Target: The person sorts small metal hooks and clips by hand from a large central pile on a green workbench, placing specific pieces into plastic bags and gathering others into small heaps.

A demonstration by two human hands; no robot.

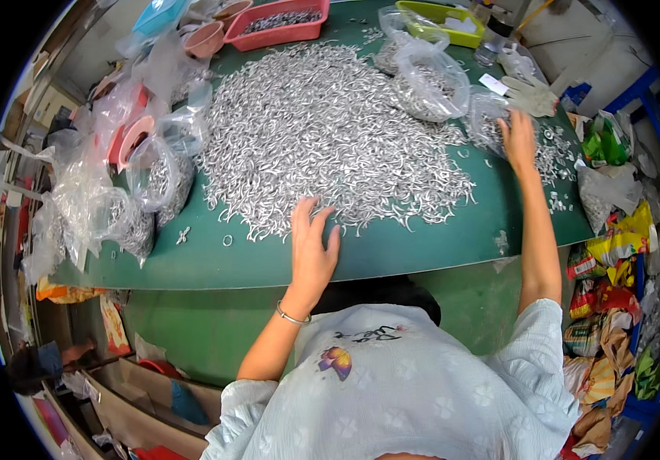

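Observation:
A broad pile of small curved silver metal pieces (322, 130) covers the middle of the green table (391, 257). At its near edge, my left hand (313, 244) rests with fingers apart, the tips touching or just over the nearest pieces; nothing shows in its grasp. My right hand (520, 142) reaches to the right side of the table, its fingers stretched out at the edge of a clear plastic bag (486, 115) with metal pieces in it. Whether the fingertips touch a piece there is too small to tell. Loose small metal parts (553, 153) lie beside that hand.
Clear bags of parts (163, 180) crowd the table's left side. A red tray (278, 31), a lime tray (441, 19) and an open bag (431, 80) stand at the back. A glove (530, 96) lies back right; filled packets (613, 245) sit beyond the right edge.

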